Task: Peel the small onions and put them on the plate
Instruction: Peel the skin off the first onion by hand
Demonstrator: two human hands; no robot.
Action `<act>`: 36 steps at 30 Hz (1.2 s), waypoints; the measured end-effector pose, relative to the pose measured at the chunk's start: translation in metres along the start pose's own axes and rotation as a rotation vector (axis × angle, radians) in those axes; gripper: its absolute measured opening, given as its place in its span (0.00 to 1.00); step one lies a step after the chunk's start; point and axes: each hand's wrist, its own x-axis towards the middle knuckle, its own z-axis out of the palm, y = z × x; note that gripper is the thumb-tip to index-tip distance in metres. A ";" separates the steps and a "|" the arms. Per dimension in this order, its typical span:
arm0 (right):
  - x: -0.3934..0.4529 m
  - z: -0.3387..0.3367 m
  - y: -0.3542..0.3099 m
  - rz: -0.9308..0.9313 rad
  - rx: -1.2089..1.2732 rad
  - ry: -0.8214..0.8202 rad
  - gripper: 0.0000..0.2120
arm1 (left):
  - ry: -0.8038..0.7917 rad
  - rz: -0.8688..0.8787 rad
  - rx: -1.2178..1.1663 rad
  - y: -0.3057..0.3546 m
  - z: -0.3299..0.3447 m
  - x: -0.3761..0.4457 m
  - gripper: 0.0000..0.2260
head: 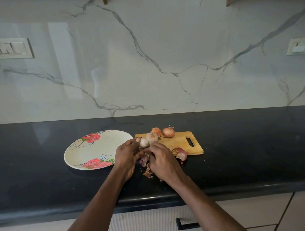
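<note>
plate (89, 151) left of cutting board (178, 143), 3 onions (168, 132) on board

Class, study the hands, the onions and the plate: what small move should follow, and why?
Probably the left hand carries the pale, peeled-looking onion it pinches leftward onto the plate, which holds no onions. Loose skins lie by the cutting board.

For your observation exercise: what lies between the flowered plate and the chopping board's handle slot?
In the head view: both hands on a pale onion, another onion behind it.
</note>
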 end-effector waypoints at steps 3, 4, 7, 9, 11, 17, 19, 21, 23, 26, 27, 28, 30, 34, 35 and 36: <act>0.002 -0.004 0.003 0.086 -0.021 0.131 0.07 | 0.005 -0.004 -0.063 0.003 -0.002 0.004 0.06; 0.002 -0.005 0.003 0.115 -0.036 0.163 0.06 | 0.006 -0.011 -0.068 0.003 -0.002 0.005 0.06; 0.004 -0.005 0.003 0.225 -0.033 0.220 0.11 | -0.014 -0.035 -0.052 0.001 -0.003 0.005 0.06; 0.004 -0.006 0.002 0.245 0.020 0.177 0.13 | -0.050 -0.040 -0.016 0.001 -0.002 0.002 0.05; 0.004 -0.008 -0.001 0.244 0.079 0.123 0.19 | -0.072 -0.041 0.030 0.000 -0.002 0.001 0.03; 0.003 -0.002 0.003 0.128 0.044 0.106 0.07 | -0.086 0.020 0.123 -0.004 -0.002 0.001 0.02; 0.003 0.000 0.005 0.090 0.037 0.093 0.07 | -0.101 0.061 0.158 -0.004 -0.002 -0.001 0.02; 0.003 0.001 0.005 0.057 0.011 0.088 0.08 | -0.111 0.083 0.182 -0.003 -0.002 -0.003 0.03; 0.004 0.003 0.006 0.037 -0.007 0.089 0.09 | -0.112 0.087 0.200 -0.003 -0.003 -0.004 0.04; 0.004 0.003 0.005 0.024 -0.025 0.096 0.10 | -0.121 0.087 0.208 -0.002 -0.002 -0.006 0.04; 0.004 0.003 0.005 0.026 -0.021 0.095 0.11 | -0.126 0.088 0.208 -0.001 -0.002 -0.007 0.04; 0.003 0.002 0.004 0.026 -0.014 0.099 0.12 | -0.130 0.088 0.206 -0.001 -0.001 -0.008 0.04; 0.003 -0.001 0.002 0.035 0.016 0.117 0.14 | -0.136 0.085 0.204 -0.001 0.000 -0.009 0.04; 0.007 -0.005 0.007 0.185 0.132 0.161 0.17 | -0.175 0.050 0.174 -0.002 0.000 -0.007 0.05; 0.008 -0.005 0.009 0.236 0.141 0.169 0.18 | -0.177 0.038 0.162 -0.003 0.000 -0.007 0.05; 0.008 -0.006 0.010 0.274 0.136 0.176 0.18 | -0.171 0.026 0.148 -0.003 0.000 -0.006 0.06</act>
